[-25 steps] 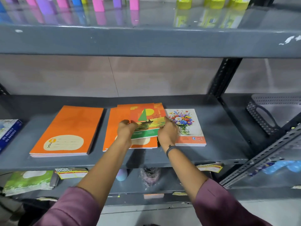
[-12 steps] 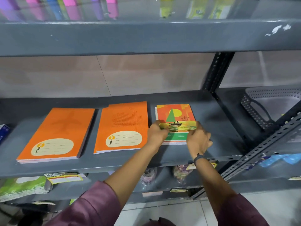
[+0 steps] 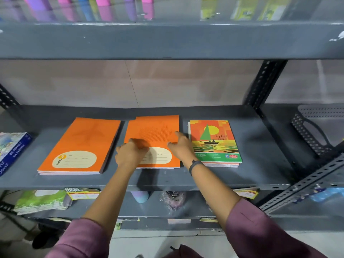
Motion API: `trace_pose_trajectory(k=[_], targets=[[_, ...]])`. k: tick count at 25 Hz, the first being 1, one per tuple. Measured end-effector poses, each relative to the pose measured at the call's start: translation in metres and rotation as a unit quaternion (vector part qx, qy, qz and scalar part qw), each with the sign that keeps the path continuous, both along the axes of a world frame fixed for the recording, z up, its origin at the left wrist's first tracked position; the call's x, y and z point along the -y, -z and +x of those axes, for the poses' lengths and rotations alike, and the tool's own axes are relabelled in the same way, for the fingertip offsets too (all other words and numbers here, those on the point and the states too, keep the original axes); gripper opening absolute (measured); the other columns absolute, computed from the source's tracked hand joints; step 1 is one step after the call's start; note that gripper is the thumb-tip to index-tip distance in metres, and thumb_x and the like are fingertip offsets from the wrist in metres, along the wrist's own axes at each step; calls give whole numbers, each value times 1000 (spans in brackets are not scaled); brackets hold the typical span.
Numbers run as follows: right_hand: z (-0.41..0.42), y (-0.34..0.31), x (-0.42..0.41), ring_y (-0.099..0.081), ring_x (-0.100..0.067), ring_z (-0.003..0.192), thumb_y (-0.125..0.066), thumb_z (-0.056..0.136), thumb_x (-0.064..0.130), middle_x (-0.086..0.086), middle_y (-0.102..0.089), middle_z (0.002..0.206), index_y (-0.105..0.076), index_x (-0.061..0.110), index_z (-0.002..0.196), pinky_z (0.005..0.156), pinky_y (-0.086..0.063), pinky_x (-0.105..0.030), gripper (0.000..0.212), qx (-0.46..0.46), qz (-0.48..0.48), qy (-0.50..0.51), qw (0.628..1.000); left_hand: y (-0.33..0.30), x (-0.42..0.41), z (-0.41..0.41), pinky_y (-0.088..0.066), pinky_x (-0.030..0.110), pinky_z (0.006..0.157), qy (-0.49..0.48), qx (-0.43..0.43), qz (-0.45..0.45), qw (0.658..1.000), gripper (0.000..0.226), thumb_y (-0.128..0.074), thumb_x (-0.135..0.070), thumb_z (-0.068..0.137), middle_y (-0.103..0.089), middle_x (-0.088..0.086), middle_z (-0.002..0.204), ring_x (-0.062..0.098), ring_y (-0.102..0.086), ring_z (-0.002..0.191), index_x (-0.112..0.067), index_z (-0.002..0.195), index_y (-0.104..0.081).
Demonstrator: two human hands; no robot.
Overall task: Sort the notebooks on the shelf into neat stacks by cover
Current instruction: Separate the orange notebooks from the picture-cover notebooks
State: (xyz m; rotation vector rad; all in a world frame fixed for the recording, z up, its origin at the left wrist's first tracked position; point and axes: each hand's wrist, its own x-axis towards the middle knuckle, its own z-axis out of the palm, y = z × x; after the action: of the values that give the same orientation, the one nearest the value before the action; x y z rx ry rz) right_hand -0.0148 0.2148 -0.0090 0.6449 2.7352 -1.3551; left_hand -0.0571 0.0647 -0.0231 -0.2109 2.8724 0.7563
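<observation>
Three notebook stacks lie on the grey middle shelf (image 3: 264,157). A plain orange stack (image 3: 80,144) is on the left. A second orange stack (image 3: 152,127) sits in the middle. A stack with a sailboat sunset cover (image 3: 214,140) is on the right. My left hand (image 3: 131,154) rests on the lower left of the middle orange stack, fingers bent and blurred. My right hand (image 3: 181,147) touches that stack's right edge, thumb and forefinger apart, in the gap beside the sailboat stack. Neither hand lifts a notebook.
A blue box of pastels (image 3: 11,151) lies at the shelf's far left. A grey perforated basket (image 3: 316,131) stands on the neighbouring shelf to the right. Green notebooks (image 3: 41,202) and small items sit on the shelf below. Coloured bottles (image 3: 104,0) line the top shelf.
The sailboat notebooks went from the middle orange stack onto the flower-cover stack at the right. Both hands let go and moved left onto the middle orange stack.
</observation>
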Motion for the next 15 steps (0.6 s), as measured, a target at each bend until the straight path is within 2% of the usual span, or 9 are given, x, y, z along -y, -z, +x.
trace_pose_trajectory(k=[1,3,7,9,12,15], targets=[[-3,3,2,-59,-35,113,-59,87,18,-17,-53,136,-37,13,142,94,-52,-44,59,8,-17,12,1000,2,1,-2,-49,43,82,6,-1,0,1000,52,-57,-47,77,-65,19,110,39,-49,115,-7,110,-53],[-5,7,4,-59,-34,114,-60,86,12,-14,-53,137,-38,14,141,92,-53,-41,59,11,-25,37,999,0,0,-3,-49,41,75,1,-18,-7,1000,54,-63,-47,74,-67,18,107,38,-51,114,-5,107,-55],[-6,10,5,-58,-31,116,-63,84,3,-11,-54,136,-42,14,139,85,-51,-31,60,-1,-52,98,994,-10,0,-6,-49,43,79,-37,-11,6,999,64,-75,-44,65,-59,20,120,37,-51,116,-2,110,-57],[-8,10,5,-61,-31,111,-62,82,-2,-12,-59,131,-43,13,138,79,-51,-29,61,-10,-101,128,987,-11,6,-11,-47,39,76,-30,-7,100,995,57,-74,-36,70,-63,19,117,36,-58,108,-2,112,-55],[-10,11,10,-66,-28,93,-61,79,-6,-11,-66,120,-49,14,134,67,-51,-26,59,-24,-109,155,982,-10,19,-12,-45,41,87,-8,-5,271,963,49,-63,-22,83,-59,16,110,35,-56,110,0,121,-40],[-15,6,25,-68,-31,90,-59,79,-4,-9,-72,109,-57,15,124,74,-57,-33,49,-54,-92,185,977,-11,42,-14,-47,44,93,-3,-20,372,928,30,-59,-16,86,-54,11,101,33,-57,105,-8,108,-40]])
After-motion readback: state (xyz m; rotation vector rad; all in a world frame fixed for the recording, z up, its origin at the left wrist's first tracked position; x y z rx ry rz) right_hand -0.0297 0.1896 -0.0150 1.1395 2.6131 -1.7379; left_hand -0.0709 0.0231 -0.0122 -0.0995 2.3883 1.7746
